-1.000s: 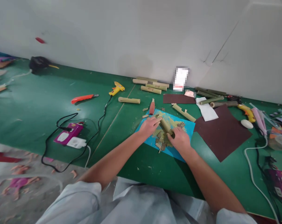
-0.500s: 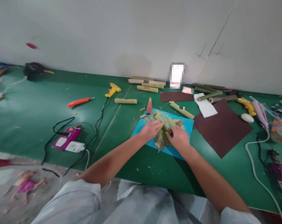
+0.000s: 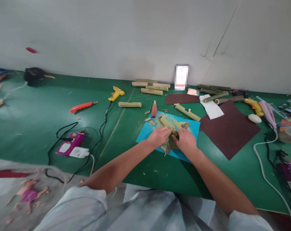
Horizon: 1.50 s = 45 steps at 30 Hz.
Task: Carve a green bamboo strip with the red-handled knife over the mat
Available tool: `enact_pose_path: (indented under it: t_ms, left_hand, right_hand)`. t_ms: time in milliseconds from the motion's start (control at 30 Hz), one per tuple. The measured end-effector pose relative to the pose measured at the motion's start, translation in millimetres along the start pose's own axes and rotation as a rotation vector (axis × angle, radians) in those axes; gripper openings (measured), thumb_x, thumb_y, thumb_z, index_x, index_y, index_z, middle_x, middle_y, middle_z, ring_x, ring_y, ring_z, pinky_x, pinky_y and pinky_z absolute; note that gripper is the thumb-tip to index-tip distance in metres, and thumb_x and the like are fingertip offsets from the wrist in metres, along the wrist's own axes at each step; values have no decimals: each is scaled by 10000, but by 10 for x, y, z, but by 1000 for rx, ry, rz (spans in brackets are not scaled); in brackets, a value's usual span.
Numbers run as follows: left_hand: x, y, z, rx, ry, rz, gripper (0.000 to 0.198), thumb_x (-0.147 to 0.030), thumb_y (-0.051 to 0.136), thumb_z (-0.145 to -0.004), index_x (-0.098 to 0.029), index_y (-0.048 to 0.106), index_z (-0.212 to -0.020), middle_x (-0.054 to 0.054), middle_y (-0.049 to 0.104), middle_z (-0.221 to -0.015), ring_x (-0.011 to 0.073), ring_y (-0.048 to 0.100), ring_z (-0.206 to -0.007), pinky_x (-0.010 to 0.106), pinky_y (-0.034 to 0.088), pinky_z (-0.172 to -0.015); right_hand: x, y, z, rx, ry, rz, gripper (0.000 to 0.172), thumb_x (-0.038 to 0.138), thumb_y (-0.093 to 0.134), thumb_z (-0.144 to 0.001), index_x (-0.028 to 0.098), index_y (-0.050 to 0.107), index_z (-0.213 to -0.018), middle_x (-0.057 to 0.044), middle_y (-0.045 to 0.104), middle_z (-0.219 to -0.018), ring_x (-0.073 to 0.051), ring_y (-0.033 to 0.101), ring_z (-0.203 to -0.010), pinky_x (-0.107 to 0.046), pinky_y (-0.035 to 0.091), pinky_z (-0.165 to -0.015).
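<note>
Leftmost, at nine o'clock, an orange utility knife (image 3: 82,106) lies apart. Centrally, the left hand (image 3: 159,136) clasps a bamboo piece (image 3: 167,123) over the blue mat (image 3: 145,133), which catches the shavings. The right hand (image 3: 187,141) closes around the piece's near end, bracing it. At three o'clock lies brown sandpaper (image 3: 229,130).

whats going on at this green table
A person grips a short bamboo piece with both hands, the left hand and right hand close together over a blue mat strewn with shavings. More bamboo pieces, a yellow glue gun and an orange utility knife lie on the green table.
</note>
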<state>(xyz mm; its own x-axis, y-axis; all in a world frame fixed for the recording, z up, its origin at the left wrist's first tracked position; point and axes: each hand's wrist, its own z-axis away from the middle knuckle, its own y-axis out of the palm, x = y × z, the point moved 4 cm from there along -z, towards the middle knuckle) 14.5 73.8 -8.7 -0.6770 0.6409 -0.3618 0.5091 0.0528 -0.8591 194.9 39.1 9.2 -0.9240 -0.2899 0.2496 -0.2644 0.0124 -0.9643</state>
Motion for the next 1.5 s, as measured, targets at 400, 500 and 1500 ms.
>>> enact_pose_path:
  t_ms: [400,500,1500]
  left_hand:
    - [7,-77,-66,-53,-87,134,299,-294,456,-1049,-219,734,-1129,86,746,-1027,209,697,-984,332,572,-889]
    - [40,-110,-70,-54,-101,135,292,-293,472,-1045,-223,731,-1161,84,748,-1054,209,698,-1006,325,567,-908]
    - [255,-531,150,-378,-730,674,311,-374,669,-882,-188,818,-1082,51,777,-835,194,705,-769,308,565,-755]
  right_hand:
    - [15,-11,-1,14,19,4,269,438,611,-963,176,670,-953,-111,698,-980,-248,639,-924,-336,421,-717]
    - [23,-8,0,36,26,5,273,438,608,-967,172,672,-968,-107,699,-997,-245,642,-939,-334,427,-728]
    - [104,-173,14,45,19,79,290,371,555,-983,138,720,-1033,-184,650,-1107,-324,554,-1081,-433,439,-869]
